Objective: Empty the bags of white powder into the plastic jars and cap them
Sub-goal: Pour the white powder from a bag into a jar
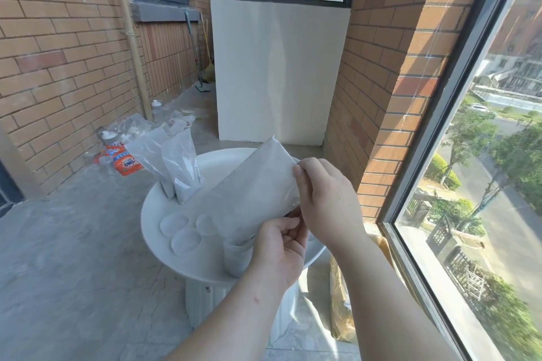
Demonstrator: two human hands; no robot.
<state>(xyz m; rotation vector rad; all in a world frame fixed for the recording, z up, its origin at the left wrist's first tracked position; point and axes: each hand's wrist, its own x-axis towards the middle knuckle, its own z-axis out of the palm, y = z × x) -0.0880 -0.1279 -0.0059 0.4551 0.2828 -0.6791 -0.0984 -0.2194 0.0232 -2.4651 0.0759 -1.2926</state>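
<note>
Bag (258,184) (slanted, mouth at jar (236,256)) — in left grip (278,246), right grip (325,199)

- Strong daylight comes in through the window (484,228) on my right; the street beyond it is sunlit and a little washed out.
- The white panel (278,67) ahead is evenly lit, with a faint darker band down its middle.
- The tabletop (155,214) reads pale grey in soft shade.
- My left hand (278,249) and right hand (325,202) are evenly lit; the bag (255,187) they pinch shows a dull sheen.
- Wide-angle bending tilts the window and curves the brick wall (58,53) towards the edges.
- The trees (504,311) at lower right smear; the centre is sharp.
</note>
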